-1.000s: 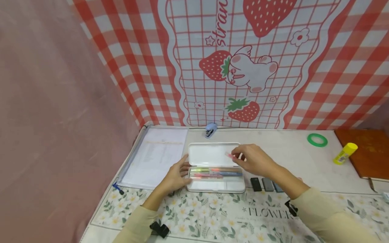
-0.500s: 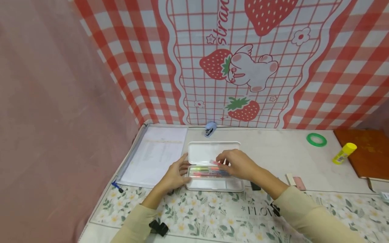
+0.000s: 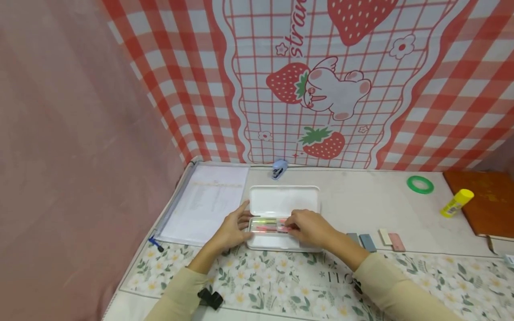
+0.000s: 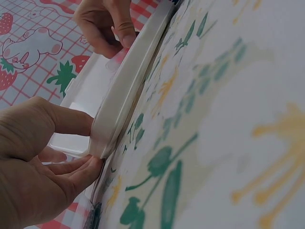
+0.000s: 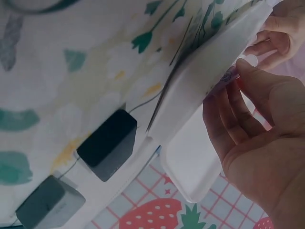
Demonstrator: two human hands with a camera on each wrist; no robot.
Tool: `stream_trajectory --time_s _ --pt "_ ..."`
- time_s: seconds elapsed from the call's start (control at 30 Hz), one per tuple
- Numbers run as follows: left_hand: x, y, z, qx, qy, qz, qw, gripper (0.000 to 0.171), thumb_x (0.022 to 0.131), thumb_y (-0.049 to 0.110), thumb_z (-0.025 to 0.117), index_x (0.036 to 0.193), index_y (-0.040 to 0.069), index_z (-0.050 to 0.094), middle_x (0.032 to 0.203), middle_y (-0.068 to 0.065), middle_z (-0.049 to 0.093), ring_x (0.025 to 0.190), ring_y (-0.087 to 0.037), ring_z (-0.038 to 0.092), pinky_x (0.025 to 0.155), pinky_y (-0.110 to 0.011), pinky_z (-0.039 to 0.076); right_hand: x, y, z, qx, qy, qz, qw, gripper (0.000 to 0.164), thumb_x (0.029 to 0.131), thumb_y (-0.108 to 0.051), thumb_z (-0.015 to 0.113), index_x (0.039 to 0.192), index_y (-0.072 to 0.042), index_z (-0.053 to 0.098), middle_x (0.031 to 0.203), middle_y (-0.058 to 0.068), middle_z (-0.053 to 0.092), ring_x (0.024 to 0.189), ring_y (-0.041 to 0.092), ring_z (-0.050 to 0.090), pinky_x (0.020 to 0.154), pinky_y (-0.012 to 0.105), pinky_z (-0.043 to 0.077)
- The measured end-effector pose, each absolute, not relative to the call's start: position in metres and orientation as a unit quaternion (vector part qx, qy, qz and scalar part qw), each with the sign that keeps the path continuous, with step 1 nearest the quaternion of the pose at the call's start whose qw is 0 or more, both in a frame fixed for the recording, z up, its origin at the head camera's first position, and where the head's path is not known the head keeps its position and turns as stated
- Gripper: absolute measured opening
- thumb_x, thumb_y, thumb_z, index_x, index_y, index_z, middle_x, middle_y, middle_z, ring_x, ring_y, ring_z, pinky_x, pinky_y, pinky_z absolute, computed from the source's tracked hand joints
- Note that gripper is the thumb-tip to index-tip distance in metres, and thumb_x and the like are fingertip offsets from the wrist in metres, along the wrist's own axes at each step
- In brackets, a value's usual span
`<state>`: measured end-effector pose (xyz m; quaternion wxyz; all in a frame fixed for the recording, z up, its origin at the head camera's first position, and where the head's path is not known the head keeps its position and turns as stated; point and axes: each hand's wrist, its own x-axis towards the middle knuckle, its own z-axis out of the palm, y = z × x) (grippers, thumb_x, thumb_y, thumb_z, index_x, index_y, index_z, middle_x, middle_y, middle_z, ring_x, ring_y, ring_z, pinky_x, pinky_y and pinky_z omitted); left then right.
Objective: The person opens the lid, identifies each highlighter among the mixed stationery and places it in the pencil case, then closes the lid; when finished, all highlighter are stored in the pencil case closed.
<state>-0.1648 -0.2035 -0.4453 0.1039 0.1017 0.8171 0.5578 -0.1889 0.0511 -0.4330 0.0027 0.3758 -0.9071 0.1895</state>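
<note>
A white pencil case [image 3: 267,243] lies with its lid [image 3: 285,200] raised at the back. Several coloured pens [image 3: 265,226] lie in its rear section. My left hand [image 3: 233,229] holds the left end of the case; in the left wrist view, its thumb is on the wall and the fingers are underneath. My right hand [image 3: 311,227] is over the right part of the case, with a pink pen [image 5: 224,82] pinched between thumb and fingers. The pen's clear end [image 5: 249,60] sticks out past the thumb. The right hand covers the case's right end in the head view.
Small eraser-like blocks stand right of the case: a black one [image 5: 108,143], a blue-grey one [image 3: 367,243] and a pink one [image 3: 396,242]. Behind are a blue stapler [image 3: 279,169] and green tape [image 3: 420,184]. A glue stick [image 3: 457,203] and brown notebook [image 3: 486,200] lie right, papers [image 3: 205,200] left.
My right hand has come down and toward me, from in front of the lid to the pens in the case, carrying the pink pen. The left hand keeps its hold.
</note>
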Motion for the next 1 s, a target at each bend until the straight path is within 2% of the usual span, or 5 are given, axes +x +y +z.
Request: stream_trajectory --time_s 0.33,0.5,0.67,0.77,1.0 --pt "-0.174 -0.209 -0.467 0.095 0.826 0.547 0.098 0.098 0.073 -0.014 0.068 0.152 0.010 0.014 0.133 -0.018 0.046 0.123 -0.032 0.049 0.105 -0.033 0.045 -0.195 0.059 -0.425 0.372 -0.898 0.234 0.015 0.015 0.083 -0.015 0.071 0.097 -0.011 0.073 0.079 -0.007 0.061 0.065 0.005 0.052 0.053 0.016 0.046" --pt "-0.174 -0.209 -0.467 0.094 0.830 0.541 0.094 0.098 0.073 -0.013 0.069 0.151 0.010 0.014 0.132 -0.017 0.047 0.122 -0.031 0.050 0.104 -0.030 0.046 -0.210 0.082 -0.407 0.348 -0.895 0.270 0.074 0.016 0.084 -0.015 0.071 0.098 -0.007 0.070 0.083 -0.002 0.064 0.074 0.013 0.059 0.061 0.025 0.052" --pt "-0.174 -0.209 -0.465 0.089 0.828 0.546 0.088 0.098 0.072 -0.014 0.069 0.151 0.009 0.017 0.130 -0.018 0.049 0.120 -0.031 0.051 0.103 -0.030 0.046 -0.222 0.109 -0.404 0.249 -0.904 0.325 0.119 0.017 0.089 -0.021 0.065 0.095 -0.007 0.070 0.081 0.003 0.066 0.071 0.016 0.059 0.058 0.029 0.051" --pt "-0.175 -0.209 -0.465 0.087 0.828 0.548 0.086 0.098 0.071 -0.015 0.070 0.151 0.009 0.017 0.130 -0.018 0.049 0.119 -0.030 0.051 0.103 -0.029 0.046 -0.227 0.120 -0.412 0.171 -0.913 0.364 0.069 0.033 0.095 -0.033 0.055 0.103 -0.003 0.067 0.083 0.009 0.067 0.069 0.019 0.059 0.054 0.030 0.051" --pt "-0.174 -0.207 -0.467 0.077 0.835 0.539 0.079 0.104 0.070 -0.014 0.071 0.152 0.013 0.014 0.127 -0.017 0.051 0.119 -0.030 0.053 0.101 -0.030 0.048 -0.231 0.122 -0.428 0.042 -0.836 0.509 -0.201 0.084 0.094 -0.064 0.024 0.133 0.008 0.040 0.089 0.018 0.065 0.068 0.024 0.065 0.058 0.033 0.058"
